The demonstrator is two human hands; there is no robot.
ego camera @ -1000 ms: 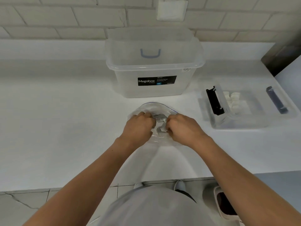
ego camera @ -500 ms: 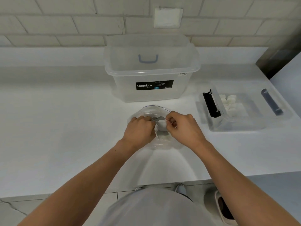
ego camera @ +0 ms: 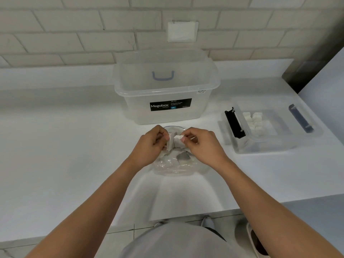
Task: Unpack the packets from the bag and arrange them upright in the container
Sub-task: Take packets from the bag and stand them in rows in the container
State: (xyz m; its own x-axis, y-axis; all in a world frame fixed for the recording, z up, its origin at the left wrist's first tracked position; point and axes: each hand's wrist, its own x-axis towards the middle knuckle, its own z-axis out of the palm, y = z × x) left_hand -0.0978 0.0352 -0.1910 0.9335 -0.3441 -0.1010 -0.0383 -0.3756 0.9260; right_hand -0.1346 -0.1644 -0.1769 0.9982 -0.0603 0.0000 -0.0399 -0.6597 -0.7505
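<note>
Clear plastic is what makes this fiddly: the bag (ego camera: 178, 165) lies slack on the white counter (ego camera: 74, 146) just in front of me, with more packets showing through it, and I expect it to drag along if I pull fast. My left hand (ego camera: 149, 146) is curled round one small white packet (ego camera: 170, 143). My right hand (ego camera: 202, 144) pinches a second packet (ego camera: 178, 140) between thumb and forefinger. The two touch just above the bag's mouth. I judge I'm at the point of parting them and lifting them free. It seems best to ease them apart and hold each by its top edge so it hangs straight. Then I carry them across to the shallow container (ego camera: 279, 147) on my right, where a few upright packets (ego camera: 256, 121) stand beside the black latch (ego camera: 233, 123). Each new one should go down against a neighbour so it doesn't tip flat. The big Megabox tub (ego camera: 167, 90) sits behind the bag, clear of that path.
</note>
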